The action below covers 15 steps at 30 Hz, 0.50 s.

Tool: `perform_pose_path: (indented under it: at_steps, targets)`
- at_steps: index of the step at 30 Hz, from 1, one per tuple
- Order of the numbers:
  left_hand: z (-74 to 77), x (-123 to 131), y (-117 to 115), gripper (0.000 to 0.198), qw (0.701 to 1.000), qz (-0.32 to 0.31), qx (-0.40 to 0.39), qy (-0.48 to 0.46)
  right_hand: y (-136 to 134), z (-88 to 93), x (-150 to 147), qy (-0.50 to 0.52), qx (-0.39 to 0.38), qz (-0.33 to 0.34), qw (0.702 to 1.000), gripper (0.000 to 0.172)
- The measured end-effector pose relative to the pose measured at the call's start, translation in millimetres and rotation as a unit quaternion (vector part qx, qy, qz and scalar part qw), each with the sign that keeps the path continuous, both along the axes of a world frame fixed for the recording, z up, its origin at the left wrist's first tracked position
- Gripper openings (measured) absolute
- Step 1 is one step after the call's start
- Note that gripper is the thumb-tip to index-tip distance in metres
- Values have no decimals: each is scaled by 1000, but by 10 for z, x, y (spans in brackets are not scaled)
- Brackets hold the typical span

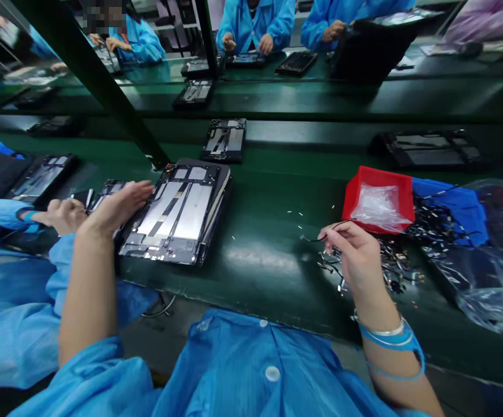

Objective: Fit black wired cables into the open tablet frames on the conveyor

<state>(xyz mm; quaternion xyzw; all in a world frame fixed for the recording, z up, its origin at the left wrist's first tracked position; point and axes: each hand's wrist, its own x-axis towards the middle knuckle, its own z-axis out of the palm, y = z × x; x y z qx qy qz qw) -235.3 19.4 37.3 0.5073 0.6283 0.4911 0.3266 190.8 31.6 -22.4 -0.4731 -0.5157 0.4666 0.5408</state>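
Note:
My left hand (123,204) lies along the left edge of a stack of opened tablets (177,211), its fingers stretched out and holding nothing I can see. The top tablet shows silver battery plates, dark ribbon strips and a small circuit board. Over the right part of the bench, my right hand (355,249) pinches a thin black cable (314,239) between thumb and fingers; its loose end points left. Beneath and beside that hand lies a pile of small cables and parts (392,263).
A red bin (351,194) with clear plastic and a blue bin (477,214) of black cables stand at right, near a plastic bag (494,289). A green post (116,104) slants behind the stack. A co-worker's hand (66,215) is close on the left. More tablets (224,140) lie beyond.

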Motion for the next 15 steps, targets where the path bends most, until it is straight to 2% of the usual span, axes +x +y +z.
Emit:
perform_pose_path:
  at_steps: [4,8,12,15]
  targets:
    - [-274,-21,109,49,987,7,-142,-79,-16,47,-15,43,-30,15,999,25]
    - [-360,180,12,47,969,20,-206,-138,-14,55,37,52,-39,28,998,27]
    - [-459,649,-133,43,958,15,-220,-183,-12,119,13,59,-41,50,996,25]
    - [-548,1097,-290,51,953,-3,-172,-250,-39,249,-77,46,-41,82,995,24]
